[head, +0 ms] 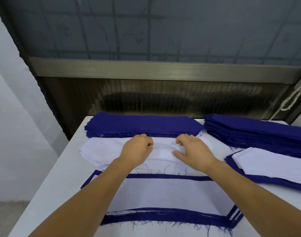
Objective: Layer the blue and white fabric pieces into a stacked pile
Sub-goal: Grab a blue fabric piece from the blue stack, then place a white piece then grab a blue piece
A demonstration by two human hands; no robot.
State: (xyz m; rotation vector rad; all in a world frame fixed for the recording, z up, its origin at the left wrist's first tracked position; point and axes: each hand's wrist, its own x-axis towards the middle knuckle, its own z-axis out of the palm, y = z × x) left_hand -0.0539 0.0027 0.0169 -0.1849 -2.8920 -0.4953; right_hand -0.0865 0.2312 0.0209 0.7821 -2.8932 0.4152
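A stack of white fabric pieces [98,152] lies across the middle of the white table [60,182]. My left hand [137,149] rests on it with fingers curled, pinching the top white piece near its far edge. My right hand [192,149] sits beside it on the same piece, fingers bent and thumb spread, gripping the cloth. Behind the white stack lies a stack of blue fabric pieces [142,124]. Nearer to me is the layered pile [166,194], a white piece on top with blue edges showing all round.
A second tall blue stack [259,134] stands at the right back. In front of it lies another layered blue and white pile [273,165]. A dark wall panel and metal ledge [163,69] run behind the table. The table's left edge drops to the floor.
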